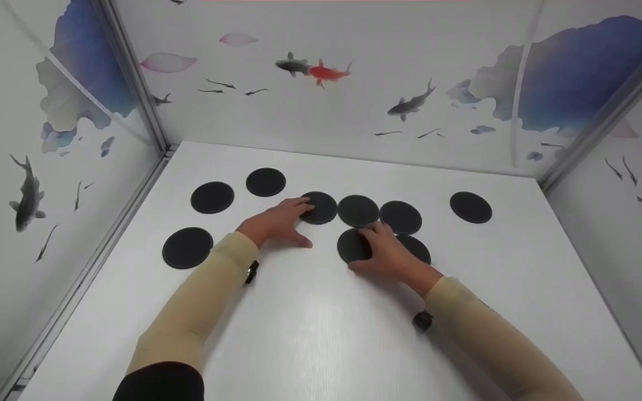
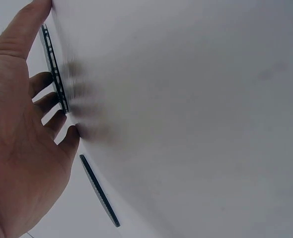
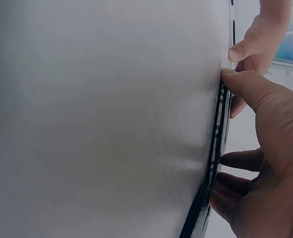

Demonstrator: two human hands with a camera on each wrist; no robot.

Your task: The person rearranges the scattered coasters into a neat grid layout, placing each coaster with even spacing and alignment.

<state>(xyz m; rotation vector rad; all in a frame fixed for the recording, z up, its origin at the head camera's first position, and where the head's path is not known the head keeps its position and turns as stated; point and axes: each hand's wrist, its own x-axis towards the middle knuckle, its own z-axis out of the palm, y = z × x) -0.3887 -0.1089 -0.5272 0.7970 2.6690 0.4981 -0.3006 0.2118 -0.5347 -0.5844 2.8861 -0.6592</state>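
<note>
The right hand [image 1: 390, 253] grips the near disc [image 1: 351, 246]; behind and left of it, the left hand [image 1: 277, 223], loosely spread, touches another disc [image 1: 322, 209].

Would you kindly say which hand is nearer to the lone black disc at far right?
Right. The right hand is left of the lone black disc; the left hand is much farther left.

The discs [image 1: 187, 248] mid-frame are plain black, the table [image 1: 310, 340] white. Sleeves [image 1: 190, 306] at lower left and right are pale beige; the lower-left cuff [image 1: 159, 383] is black. The upper wall [image 1: 399, 33] is white, patterned with red and grey fish [image 1: 325, 73], pink petals [image 1: 169, 63] and blue-purple blotches [image 1: 577, 72].
</note>
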